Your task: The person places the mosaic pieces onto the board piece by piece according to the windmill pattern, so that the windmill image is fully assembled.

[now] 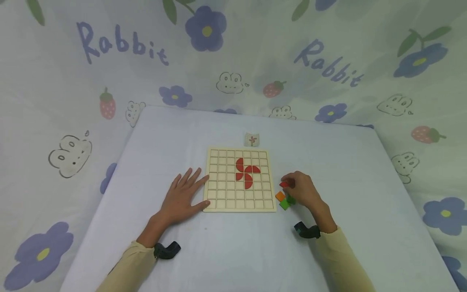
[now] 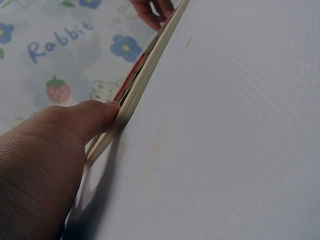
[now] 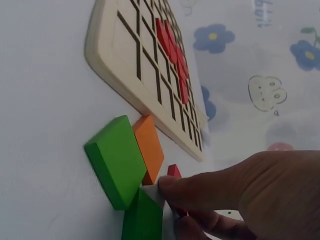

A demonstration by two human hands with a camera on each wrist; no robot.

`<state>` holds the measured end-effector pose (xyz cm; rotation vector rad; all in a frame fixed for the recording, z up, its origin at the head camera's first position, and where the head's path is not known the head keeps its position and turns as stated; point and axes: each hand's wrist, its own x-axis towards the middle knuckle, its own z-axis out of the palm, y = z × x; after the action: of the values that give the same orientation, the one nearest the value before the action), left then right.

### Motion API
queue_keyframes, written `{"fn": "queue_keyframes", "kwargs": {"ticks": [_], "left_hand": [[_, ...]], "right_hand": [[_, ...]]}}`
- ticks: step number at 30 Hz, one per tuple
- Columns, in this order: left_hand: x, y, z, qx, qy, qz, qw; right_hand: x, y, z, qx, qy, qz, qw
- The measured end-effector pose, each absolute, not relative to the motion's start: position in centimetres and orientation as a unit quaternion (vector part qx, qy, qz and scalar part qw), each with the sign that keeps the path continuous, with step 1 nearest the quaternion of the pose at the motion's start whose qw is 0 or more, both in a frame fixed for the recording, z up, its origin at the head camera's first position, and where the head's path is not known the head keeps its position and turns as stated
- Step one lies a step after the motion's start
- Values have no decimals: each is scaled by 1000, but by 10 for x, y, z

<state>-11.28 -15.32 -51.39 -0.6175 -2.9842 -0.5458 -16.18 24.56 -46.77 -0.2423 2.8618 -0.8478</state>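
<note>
A wooden grid board (image 1: pixel 217 194) lies on the table with several red rounded pieces (image 1: pixel 252 169) set in its cells in a pinwheel shape. My left hand (image 1: pixel 183 198) rests spread at the board's left side, little finger and thumb at its edge; in the left wrist view the thumb (image 2: pixel 97 117) presses the rim. To the board's right, my right hand (image 1: pixel 302 189) pinches a red piece (image 1: pixel 283 184) between thumb and fingers, which partly cover it. Beside those fingertips lie an orange tile (image 3: pixel 148 145), a light green tile (image 3: pixel 117 160) and a darker green tile (image 3: pixel 144 217).
A small card (image 1: pixel 251 140) printed with a red pinwheel figure lies behind the board. White cloth covers the table (image 1: pixel 175 134), and a patterned curtain (image 1: pixel 204 69) hangs behind it. Each wrist carries a black camera mount (image 1: pixel 307 230).
</note>
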Motion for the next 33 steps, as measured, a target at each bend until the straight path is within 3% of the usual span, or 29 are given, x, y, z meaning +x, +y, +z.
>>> {"fn": "queue_keyframes", "kwargs": {"ticks": [7,12,18,33], "left_hand": [[-111,-153,-513,-197,-964,-177,19],[-110,-153,-512,-198,-963,-181,16],[-110,-153,-511,-198,-963,-180,18],[-112,-155,-514,-206,-961,-184,28]], "right_hand": [[-167,248,-467,-89,941,-310,103],[-171,239,-466,-126,928,-341,81],[-183,210,-462,-169,904,-389,60],[-205,137,-464,-256,842,-467,83]]}}
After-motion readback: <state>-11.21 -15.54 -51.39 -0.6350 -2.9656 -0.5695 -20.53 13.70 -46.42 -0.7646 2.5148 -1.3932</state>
